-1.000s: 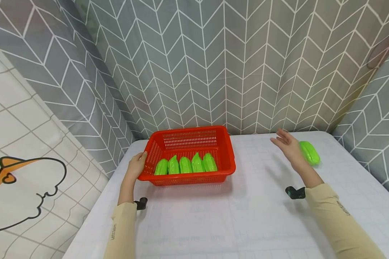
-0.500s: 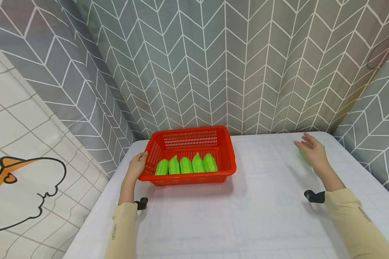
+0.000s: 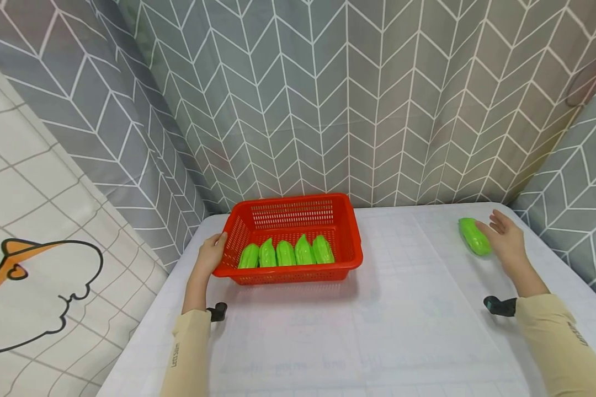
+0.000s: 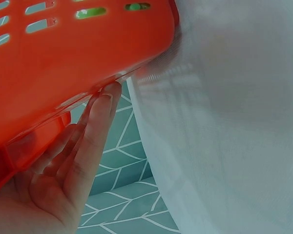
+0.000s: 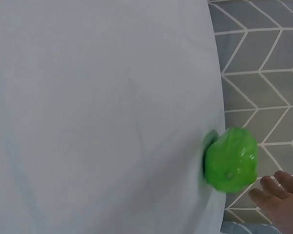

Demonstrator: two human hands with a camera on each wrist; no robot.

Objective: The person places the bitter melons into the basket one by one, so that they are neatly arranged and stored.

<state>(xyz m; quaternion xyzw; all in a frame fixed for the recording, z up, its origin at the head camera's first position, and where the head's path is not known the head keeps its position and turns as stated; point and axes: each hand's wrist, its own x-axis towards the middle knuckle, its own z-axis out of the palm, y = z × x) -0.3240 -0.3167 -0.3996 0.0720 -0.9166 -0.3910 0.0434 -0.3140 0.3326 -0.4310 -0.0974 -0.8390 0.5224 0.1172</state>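
A red plastic basket [image 3: 347, 270] stands at the back of the table, with several bright green, ridged bitter melons [image 3: 285, 253] side by side along its near wall. My left hand [image 3: 211, 253] grips the basket's left rim; in the left wrist view, its fingers [image 4: 95, 119] lie under the rim. One more bitter melon [image 3: 475, 237] rests alone on the table at the far right. Close to its right side is my right hand [image 3: 507, 240], fingers spread and holding nothing. The right wrist view shows that bitter melon [image 5: 232, 161] end-on, just apart from the fingertips [image 5: 259, 195].
A white cloth [image 3: 367, 336] covers the table. Grey patterned curtains [image 3: 328, 110] hang directly behind its back edge and along the right. On the left hangs a white checked cloth [image 3: 79, 231] with a cartoon print.
My right hand has moved rightward, passing over the lone bitter melon, to its right side. The left hand and the basket have stayed in place.
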